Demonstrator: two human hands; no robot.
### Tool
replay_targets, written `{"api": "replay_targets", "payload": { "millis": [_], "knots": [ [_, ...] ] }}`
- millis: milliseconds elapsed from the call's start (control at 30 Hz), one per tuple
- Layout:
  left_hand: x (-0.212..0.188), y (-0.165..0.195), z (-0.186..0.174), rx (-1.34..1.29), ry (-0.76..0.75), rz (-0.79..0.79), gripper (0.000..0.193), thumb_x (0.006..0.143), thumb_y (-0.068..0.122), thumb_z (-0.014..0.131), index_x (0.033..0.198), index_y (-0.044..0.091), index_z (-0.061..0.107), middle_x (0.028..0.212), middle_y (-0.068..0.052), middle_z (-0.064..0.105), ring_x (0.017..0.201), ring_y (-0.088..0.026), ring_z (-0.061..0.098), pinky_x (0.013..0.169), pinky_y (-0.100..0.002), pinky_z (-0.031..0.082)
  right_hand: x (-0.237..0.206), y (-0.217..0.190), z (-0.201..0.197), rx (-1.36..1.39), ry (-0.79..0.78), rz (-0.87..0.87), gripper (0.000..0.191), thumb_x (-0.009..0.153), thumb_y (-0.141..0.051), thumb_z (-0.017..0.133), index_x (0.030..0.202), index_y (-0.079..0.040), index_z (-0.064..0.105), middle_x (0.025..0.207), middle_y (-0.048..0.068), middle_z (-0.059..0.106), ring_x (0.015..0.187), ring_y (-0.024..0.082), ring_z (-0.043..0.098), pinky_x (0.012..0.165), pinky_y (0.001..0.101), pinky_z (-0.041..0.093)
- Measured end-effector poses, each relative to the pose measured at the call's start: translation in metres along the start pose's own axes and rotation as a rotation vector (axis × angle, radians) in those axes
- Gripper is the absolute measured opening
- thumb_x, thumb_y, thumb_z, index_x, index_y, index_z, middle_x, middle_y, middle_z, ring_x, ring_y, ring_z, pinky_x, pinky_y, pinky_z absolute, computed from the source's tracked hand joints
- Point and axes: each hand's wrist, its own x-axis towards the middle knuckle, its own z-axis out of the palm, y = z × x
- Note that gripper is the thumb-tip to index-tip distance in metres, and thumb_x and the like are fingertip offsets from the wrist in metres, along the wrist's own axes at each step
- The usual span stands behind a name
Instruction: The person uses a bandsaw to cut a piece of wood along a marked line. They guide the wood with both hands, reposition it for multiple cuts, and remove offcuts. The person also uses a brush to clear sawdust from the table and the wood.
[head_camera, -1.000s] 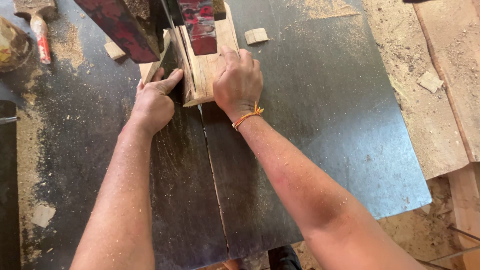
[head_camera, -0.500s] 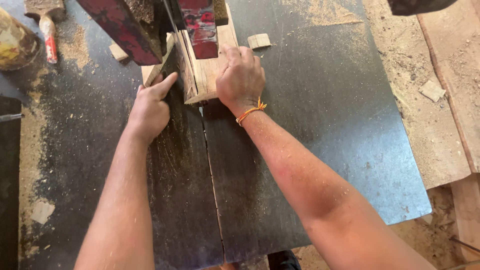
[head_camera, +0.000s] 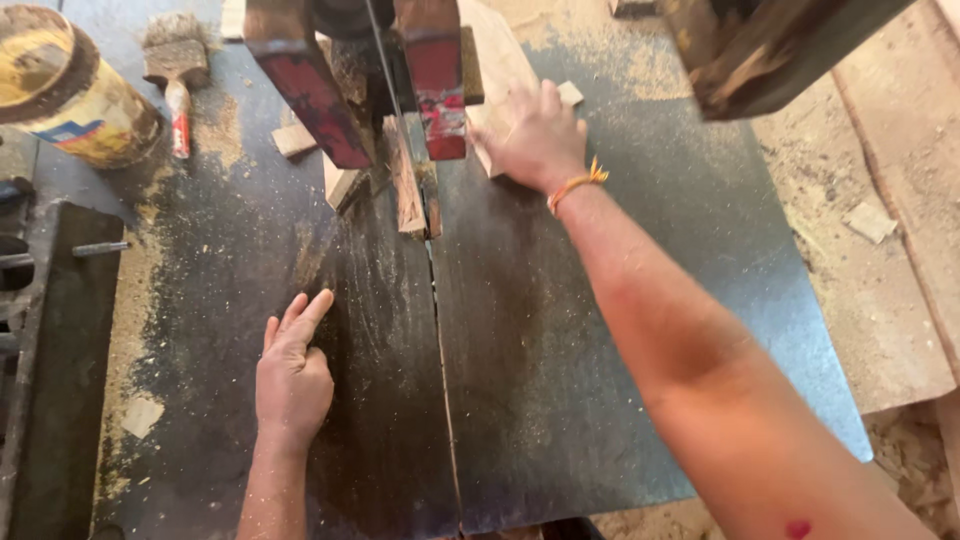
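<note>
- Left hand (head_camera: 292, 375) is now lying open and flat on the table (head_camera: 600, 330), withdrawn from the wood.
- Right hand (head_camera: 535, 135) is pressing the wooden board (head_camera: 500, 60) past the blade (head_camera: 385, 70), fingers spread, gripping nothing.

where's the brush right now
In the head view the brush lies at the far left of the saw table, bristles away from the person, just right of the yellow can and well beyond the left hand.

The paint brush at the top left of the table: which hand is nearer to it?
Left, by a small margin. The left hand lies flat on the table, well below the paint brush. The right hand rests on wood beyond the blade.
</note>
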Motion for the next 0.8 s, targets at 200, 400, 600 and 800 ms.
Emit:
{"api": "replay_targets", "payload": {
  "millis": [200, 400, 600, 800],
  "knots": [
    [-0.005, -0.003, 0.006, 0.080, -0.002, 0.069, 0.063, 0.083, -0.006, 0.047, 0.140, 0.015, 0.064, 0.151, -0.013, 0.054, 0.148, -0.028, 0.042, 0.127, -0.041, 0.020, -0.018, 0.004, -0.011, 0.052, -0.170, 0.137, 0.097, 0.075, -0.066, 0.074, 0.153, -0.019, 0.042, 0.147, 0.020, 0.041, 0.132, 0.040, 0.044, 0.106, 0.0514, 0.040],
    [-0.040, 0.009, 0.013, 0.110, -0.047, 0.100, 0.049, 0.089, 0.018, 0.062, 0.138, 0.016, 0.063, 0.145, -0.005, 0.062, 0.148, -0.027, 0.040, 0.127, -0.046, 0.017, -0.130, 0.016, -0.046, 0.020, 0.136, 0.088, 0.089, 0.077, -0.062, 0.077, 0.144, -0.009, 0.052, 0.142, 0.025, 0.049, 0.120, 0.045, 0.052, 0.101, 0.0543, 0.044],
    [-0.091, 0.039, 0.030, 0.015, -0.132, 0.078, 0.060, 0.089, 0.038, 0.071, 0.141, 0.012, 0.060, 0.151, -0.014, 0.054, 0.153, -0.029, 0.033, 0.126, -0.051, 0.010, -0.301, -0.031, -0.102, -0.087, 0.143, 0.136, 0.089, 0.079, -0.064, 0.073, 0.142, -0.005, 0.049, 0.139, 0.034, 0.045, 0.114, 0.050, 0.052, 0.092, 0.0612, 0.044],
    [-0.173, 0.117, 0.051, 0.111, -0.325, -0.027, 0.101, 0.080, 0.062, 0.071, 0.156, 0.009, 0.030, 0.162, -0.012, 0.033, 0.154, -0.031, 0.020, 0.124, -0.055, 0.008, -0.399, -0.026, -0.156, 0.519, -0.296, 0.158, 0.046, 0.087, -0.016, 0.069, 0.131, -0.005, 0.062, 0.132, 0.022, 0.059, 0.114, 0.035, 0.063, 0.093, 0.0410, 0.054]
  ]
}}
